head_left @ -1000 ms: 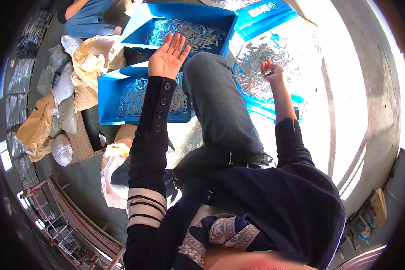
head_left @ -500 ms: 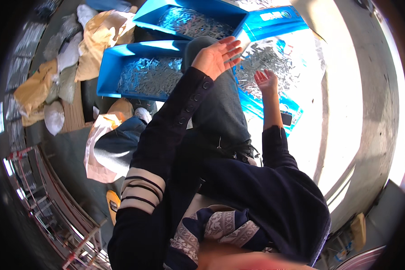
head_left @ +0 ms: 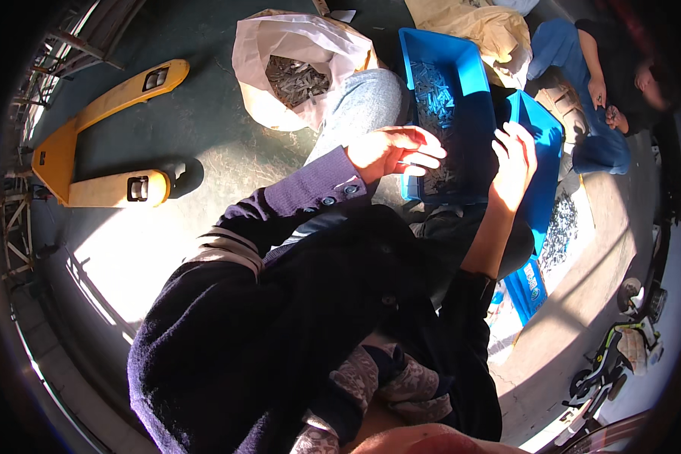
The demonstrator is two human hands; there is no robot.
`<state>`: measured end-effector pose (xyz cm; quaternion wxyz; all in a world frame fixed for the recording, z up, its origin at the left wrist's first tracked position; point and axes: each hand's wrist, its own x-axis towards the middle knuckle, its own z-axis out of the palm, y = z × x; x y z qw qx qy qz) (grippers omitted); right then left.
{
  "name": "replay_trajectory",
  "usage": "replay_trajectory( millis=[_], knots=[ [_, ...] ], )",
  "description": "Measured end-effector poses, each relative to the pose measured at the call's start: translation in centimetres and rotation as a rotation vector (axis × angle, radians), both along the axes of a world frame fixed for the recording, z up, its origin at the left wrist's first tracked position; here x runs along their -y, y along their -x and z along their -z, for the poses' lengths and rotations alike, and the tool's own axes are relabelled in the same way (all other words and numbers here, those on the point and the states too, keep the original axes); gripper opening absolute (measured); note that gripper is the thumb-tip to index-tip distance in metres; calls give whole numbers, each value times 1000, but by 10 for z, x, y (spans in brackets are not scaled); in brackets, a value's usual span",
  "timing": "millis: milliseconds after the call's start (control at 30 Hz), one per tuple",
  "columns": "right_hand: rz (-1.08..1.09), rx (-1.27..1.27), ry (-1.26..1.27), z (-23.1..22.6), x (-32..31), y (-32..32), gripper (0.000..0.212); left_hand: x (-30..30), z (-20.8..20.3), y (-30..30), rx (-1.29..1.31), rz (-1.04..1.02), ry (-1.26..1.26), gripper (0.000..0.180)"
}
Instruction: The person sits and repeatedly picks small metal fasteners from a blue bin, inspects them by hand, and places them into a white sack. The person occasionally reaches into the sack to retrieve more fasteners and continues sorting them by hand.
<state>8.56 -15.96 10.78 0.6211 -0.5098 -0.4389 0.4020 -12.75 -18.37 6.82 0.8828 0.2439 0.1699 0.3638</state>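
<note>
My left hand (head_left: 396,153) is held over the near end of a blue bin (head_left: 473,76), its fingers loosely bent and apart, with nothing visible in them. My right hand (head_left: 513,168) is raised beside that bin's right side, near a second blue bin (head_left: 541,125). Its fingers are spread and slightly curled, and it appears to hold nothing. Thin, shiny metal pieces (head_left: 431,94) lie in the first bin. A paper bag with a white liner (head_left: 253,57), left of my knee, holds similar small pieces.
A yellow pallet jack (head_left: 57,163) stands on the floor at left. Another person (head_left: 583,57) sits at the upper right, hands close together, by a tan sack (head_left: 477,30). More metal pieces (head_left: 560,231) lie right of the bins. Rack frames (head_left: 83,45) stand upper left.
The view has swung left, bringing the pallet jack, the lined bag's contents and another person into sight. My hands have come closer together and their fingers are more bent.
</note>
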Motion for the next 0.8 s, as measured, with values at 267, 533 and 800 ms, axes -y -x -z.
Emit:
replay_trajectory(
  millis=[267,533,800],
  knots=[
    [-797,94,272,62,-123,209,29,-14,85,140,-426,-612,175,22],
    [-410,64,888,249,-144,295,22,-81,243,189,-868,-693,168,36],
    [-422,-94,980,299,-158,290,29,-152,338,175,-1778,-593,101,51]
  ],
)
